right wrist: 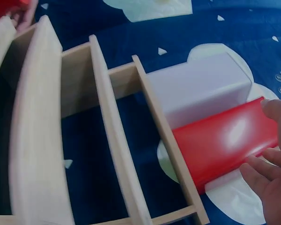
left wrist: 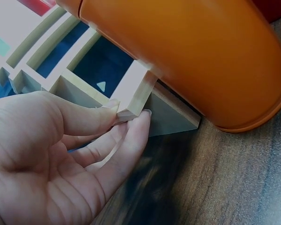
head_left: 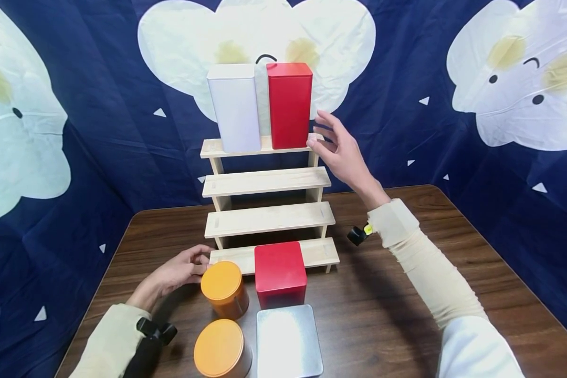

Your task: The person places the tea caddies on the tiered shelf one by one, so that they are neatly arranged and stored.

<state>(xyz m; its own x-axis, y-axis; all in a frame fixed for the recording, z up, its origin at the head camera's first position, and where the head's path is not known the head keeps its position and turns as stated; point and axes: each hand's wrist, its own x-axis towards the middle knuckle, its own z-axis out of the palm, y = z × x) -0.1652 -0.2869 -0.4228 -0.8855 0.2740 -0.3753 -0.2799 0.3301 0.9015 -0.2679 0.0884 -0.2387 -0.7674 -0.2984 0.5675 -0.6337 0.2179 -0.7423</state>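
A wooden four-step rack (head_left: pixel 266 182) stands at the back of the table. My left hand (head_left: pixel 175 273) pinches the left end of its lowest plank (left wrist: pixel 133 89) between thumb and fingers. On the top step a tall white tin (head_left: pixel 236 110) stands left of a tall red tin (head_left: pixel 290 107). Just right of the red tin is my right hand (head_left: pixel 345 157), its fingers apart and loosely bent, holding nothing. In the right wrist view those fingers are close to the red tin (right wrist: pixel 227 140); whether they touch it, I cannot tell.
In front of the rack are two orange round tins (head_left: pixel 222 281), (head_left: pixel 219 348), a red square-topped tin (head_left: pixel 280 268) and a silver square tin (head_left: pixel 289 341). The brown wooden table (head_left: pixel 373 315) carries everything. A dark blue cloth (head_left: pixel 104 105) with white cloud shapes hangs behind.
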